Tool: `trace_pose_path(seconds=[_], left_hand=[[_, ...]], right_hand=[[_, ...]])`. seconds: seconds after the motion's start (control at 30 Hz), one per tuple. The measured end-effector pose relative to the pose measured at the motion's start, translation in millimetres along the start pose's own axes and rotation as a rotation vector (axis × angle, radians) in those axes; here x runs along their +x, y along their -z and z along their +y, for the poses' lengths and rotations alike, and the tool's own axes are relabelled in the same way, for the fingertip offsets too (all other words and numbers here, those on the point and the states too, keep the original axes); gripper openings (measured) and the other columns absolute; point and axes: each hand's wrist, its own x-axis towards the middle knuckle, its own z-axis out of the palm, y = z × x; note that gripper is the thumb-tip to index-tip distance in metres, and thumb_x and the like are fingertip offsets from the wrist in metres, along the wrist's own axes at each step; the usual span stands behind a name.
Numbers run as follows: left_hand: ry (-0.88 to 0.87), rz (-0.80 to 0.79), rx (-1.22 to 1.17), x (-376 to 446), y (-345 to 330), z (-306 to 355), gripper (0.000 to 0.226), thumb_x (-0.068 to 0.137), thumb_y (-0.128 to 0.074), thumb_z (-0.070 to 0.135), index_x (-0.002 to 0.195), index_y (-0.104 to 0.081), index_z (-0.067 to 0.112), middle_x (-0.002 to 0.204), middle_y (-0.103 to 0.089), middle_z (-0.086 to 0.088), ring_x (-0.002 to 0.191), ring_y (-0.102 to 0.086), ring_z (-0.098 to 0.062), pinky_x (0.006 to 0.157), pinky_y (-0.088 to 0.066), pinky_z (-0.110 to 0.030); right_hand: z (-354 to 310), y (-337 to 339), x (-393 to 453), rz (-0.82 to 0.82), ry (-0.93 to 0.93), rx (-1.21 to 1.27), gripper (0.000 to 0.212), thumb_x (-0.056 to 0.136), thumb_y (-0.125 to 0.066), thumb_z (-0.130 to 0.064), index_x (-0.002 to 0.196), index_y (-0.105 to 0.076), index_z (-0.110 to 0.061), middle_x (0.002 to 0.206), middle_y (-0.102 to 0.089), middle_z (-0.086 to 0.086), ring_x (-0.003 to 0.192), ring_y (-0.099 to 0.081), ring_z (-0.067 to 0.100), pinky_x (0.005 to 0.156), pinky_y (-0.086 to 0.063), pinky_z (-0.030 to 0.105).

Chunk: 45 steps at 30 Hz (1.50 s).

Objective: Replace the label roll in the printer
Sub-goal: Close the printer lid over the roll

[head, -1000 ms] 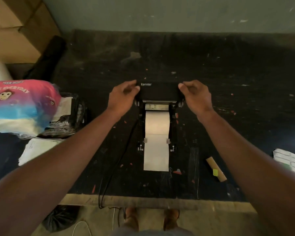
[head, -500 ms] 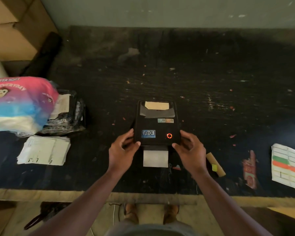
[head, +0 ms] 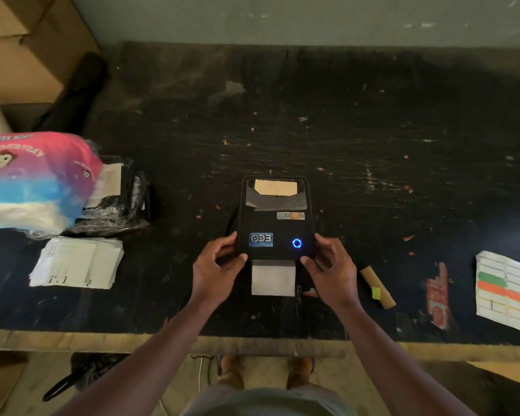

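Note:
The black label printer [head: 275, 217] lies on the dark table [head: 373, 145] with its lid down. A round light on the lid glows blue [head: 296, 243]. A white strip of label paper [head: 273, 280] sticks out of the front slot toward me. The roll shows as a pale patch through the lid window [head: 275, 187]. My left hand [head: 215, 268] grips the printer's front left corner, thumb on the front edge. My right hand [head: 332, 270] grips the front right corner the same way.
An empty brown cardboard core [head: 377, 287] lies right of my right hand. A sheet of coloured labels [head: 505, 291] sits at the far right edge. On the left are a stack of papers [head: 77, 262], a pink and blue package [head: 27, 181] and black wrapped items [head: 123, 199].
The lid went from raised to shut over the roll. My hands moved from the lid's far edge to the front corners. The lid light turned from red to blue.

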Motion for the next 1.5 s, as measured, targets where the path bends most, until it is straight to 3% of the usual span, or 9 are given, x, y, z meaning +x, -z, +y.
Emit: trace_pose_path(seconds=[0.3, 0.47, 0.57, 0.7, 0.87, 1.0, 1.2, 1.37, 1.5], left_hand=[[-0.010, 0.009, -0.006, 1.4, -2.4, -3.8, 0.056, 0.090, -0.080, 0.013, 0.141, -0.061, 0.026, 0.139, -0.064, 0.011, 0.119, -0.064, 0.004, 0.085, -0.050, -0.002], [-0.012, 0.011, -0.006, 2.7, -2.3, -6.0, 0.056, 0.090, -0.080, 0.016, 0.140, -0.060, 0.030, 0.138, -0.065, 0.012, 0.119, -0.064, 0.005, 0.092, -0.056, -0.015], [-0.023, 0.013, -0.011, 2.6, -2.5, -6.9, 0.056, 0.090, -0.080, 0.015, 0.141, -0.060, 0.028, 0.138, -0.066, 0.011, 0.118, -0.064, 0.007, 0.090, -0.057, -0.013], [-0.015, 0.013, -0.023, 2.6, -2.5, -8.9, 0.056, 0.090, -0.080, 0.017, 0.141, -0.060, 0.029, 0.139, -0.067, 0.008, 0.120, -0.065, 0.004, 0.092, -0.063, -0.030], [-0.007, 0.015, -0.009, 2.7, -2.7, -7.1, 0.056, 0.090, -0.080, 0.015, 0.140, -0.060, 0.030, 0.137, -0.066, 0.011, 0.113, -0.062, 0.018, 0.087, -0.058, -0.012], [0.009, 0.017, -0.024, 2.5, -2.5, -8.9, 0.056, 0.090, -0.081, 0.016, 0.139, -0.061, 0.032, 0.136, -0.068, 0.012, 0.119, -0.066, 0.006, 0.084, -0.067, -0.042], [-0.001, 0.019, -0.013, 2.5, -2.3, -8.8, 0.056, 0.089, -0.081, 0.016, 0.140, -0.061, 0.029, 0.132, -0.066, 0.017, 0.118, -0.063, 0.014, 0.086, -0.066, -0.047], [-0.001, 0.012, -0.026, 4.3, -2.6, -10.5, 0.055, 0.090, -0.081, 0.016, 0.139, -0.062, 0.031, 0.135, -0.067, 0.014, 0.119, -0.064, 0.010, 0.093, -0.064, -0.041], [-0.017, 0.003, -0.013, 5.2, -2.5, -10.9, 0.056, 0.090, -0.081, 0.016, 0.140, -0.061, 0.030, 0.139, -0.066, 0.012, 0.120, -0.064, 0.009, 0.095, -0.057, -0.017]], right_hand=[[-0.1, 2.2, 3.5, -0.016, -0.013, 0.018, 0.056, 0.088, -0.081, -0.004, 0.134, -0.058, -0.023, 0.124, -0.065, -0.017, 0.105, -0.067, -0.009, 0.083, -0.056, 0.006], [1.4, 2.1, 3.4, -0.012, 0.002, 0.018, 0.055, 0.088, -0.082, -0.004, 0.134, -0.058, -0.022, 0.122, -0.065, -0.019, 0.105, -0.067, -0.010, 0.083, -0.056, 0.007], [2.1, 1.9, 3.3, -0.011, 0.006, 0.024, 0.055, 0.088, -0.082, -0.004, 0.134, -0.058, -0.024, 0.123, -0.066, -0.016, 0.105, -0.067, -0.011, 0.083, -0.056, 0.007], [2.0, 1.1, 4.2, -0.011, 0.005, 0.032, 0.055, 0.088, -0.082, -0.004, 0.134, -0.058, -0.024, 0.124, -0.066, -0.016, 0.104, -0.068, -0.014, 0.083, -0.056, 0.007], [3.3, 1.2, 3.9, -0.010, 0.009, 0.040, 0.055, 0.088, -0.081, -0.004, 0.134, -0.059, -0.022, 0.127, -0.066, -0.012, 0.109, -0.066, -0.008, 0.082, -0.055, 0.005], [3.4, 1.8, 4.2, -0.019, -0.007, 0.077, 0.055, 0.088, -0.081, -0.004, 0.135, -0.059, -0.022, 0.129, -0.068, -0.011, 0.112, -0.069, -0.002, 0.085, -0.058, 0.010], [3.2, 1.6, 4.1, -0.016, 0.003, 0.085, 0.054, 0.088, -0.081, -0.004, 0.134, -0.059, -0.023, 0.130, -0.068, -0.011, 0.112, -0.068, -0.004, 0.084, -0.057, 0.008], [5.0, 2.0, 4.5, -0.021, 0.006, 0.088, 0.055, 0.088, -0.081, -0.005, 0.136, -0.059, -0.021, 0.134, -0.066, -0.009, 0.118, -0.068, 0.003, 0.086, -0.058, 0.010], [5.1, 1.7, 5.5, -0.023, -0.004, 0.082, 0.055, 0.088, -0.082, -0.007, 0.133, -0.058, -0.026, 0.135, -0.065, -0.009, 0.120, -0.067, 0.004, 0.085, -0.058, 0.010]])
